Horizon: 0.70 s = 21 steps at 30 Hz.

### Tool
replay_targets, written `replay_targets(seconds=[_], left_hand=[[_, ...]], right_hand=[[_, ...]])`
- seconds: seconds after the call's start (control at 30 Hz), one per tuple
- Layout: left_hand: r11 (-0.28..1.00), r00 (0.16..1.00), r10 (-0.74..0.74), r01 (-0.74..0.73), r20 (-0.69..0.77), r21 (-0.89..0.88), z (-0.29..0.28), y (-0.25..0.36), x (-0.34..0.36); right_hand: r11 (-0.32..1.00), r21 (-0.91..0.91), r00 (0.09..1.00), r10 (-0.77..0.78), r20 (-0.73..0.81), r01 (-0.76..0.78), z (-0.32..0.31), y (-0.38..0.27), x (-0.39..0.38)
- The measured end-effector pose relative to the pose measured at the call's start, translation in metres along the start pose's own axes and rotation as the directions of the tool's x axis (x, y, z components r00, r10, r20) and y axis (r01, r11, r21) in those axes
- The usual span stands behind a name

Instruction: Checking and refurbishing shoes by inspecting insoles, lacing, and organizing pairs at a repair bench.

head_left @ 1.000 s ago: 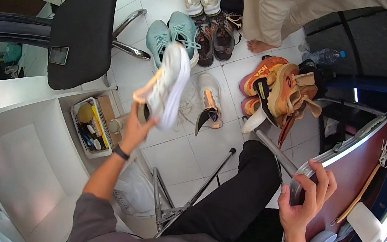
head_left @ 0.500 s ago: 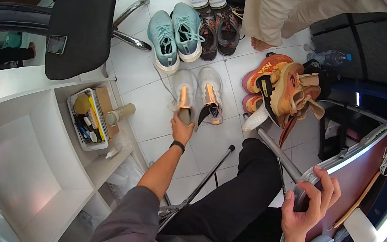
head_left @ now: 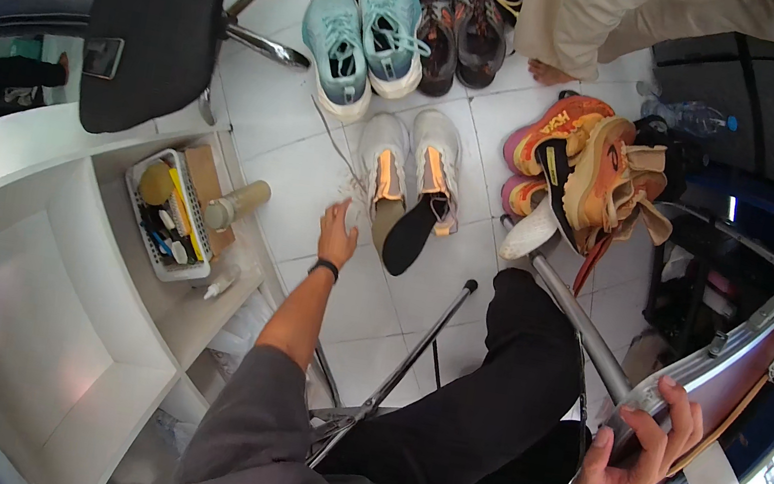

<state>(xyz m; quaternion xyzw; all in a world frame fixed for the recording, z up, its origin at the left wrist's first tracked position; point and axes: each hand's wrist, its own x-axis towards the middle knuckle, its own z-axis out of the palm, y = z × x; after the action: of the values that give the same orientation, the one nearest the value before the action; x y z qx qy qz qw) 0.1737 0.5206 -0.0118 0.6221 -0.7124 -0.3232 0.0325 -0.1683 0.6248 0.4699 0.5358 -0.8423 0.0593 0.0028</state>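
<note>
A pair of pale grey running shoes, the left shoe (head_left: 385,145) and the right shoe (head_left: 437,144), stands on the tiled floor in front of me. An olive-brown insole (head_left: 387,225) sticks out of the left shoe's heel, and a black insole (head_left: 408,237) pokes out of the right one. Beside the left shoe, close to its loose lace (head_left: 336,148), my left hand (head_left: 337,237) is empty with its fingers apart. Far to the right, the fingers of my right hand (head_left: 643,450) curl over the metal-edged rim of a folding table (head_left: 757,336).
Behind stand teal shoes (head_left: 364,36) and dark brown shoes (head_left: 461,41). Orange and tan shoes (head_left: 587,162) are heaped at right, near another person's bare foot (head_left: 550,72). A white shelf (head_left: 105,390) with a tool basket (head_left: 171,213) lies left, below a black chair (head_left: 159,18).
My left hand has let go of the left shoe's insole and drawn away to its left. My right hand stays at the table rim. The whole view has shifted slightly.
</note>
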Motion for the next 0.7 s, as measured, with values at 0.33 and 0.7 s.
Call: replay_targets(seconds=[0.33, 0.7], left_hand=[[0.861, 0.972, -0.009, -0.111, 0.233, 0.496, 0.035, 0.004, 0.063], [0.9, 0.56, 0.43, -0.208, 0.708, -0.383, 0.045, 0.038, -0.116]], right_hand=[[0.991, -0.13, 0.986, 0.062, 0.156, -0.042, -0.01, 0.002, -0.008], [0.996, 0.074, 0.996, -0.057, 0.071, 0.052, -0.007, -0.004, 0.009]])
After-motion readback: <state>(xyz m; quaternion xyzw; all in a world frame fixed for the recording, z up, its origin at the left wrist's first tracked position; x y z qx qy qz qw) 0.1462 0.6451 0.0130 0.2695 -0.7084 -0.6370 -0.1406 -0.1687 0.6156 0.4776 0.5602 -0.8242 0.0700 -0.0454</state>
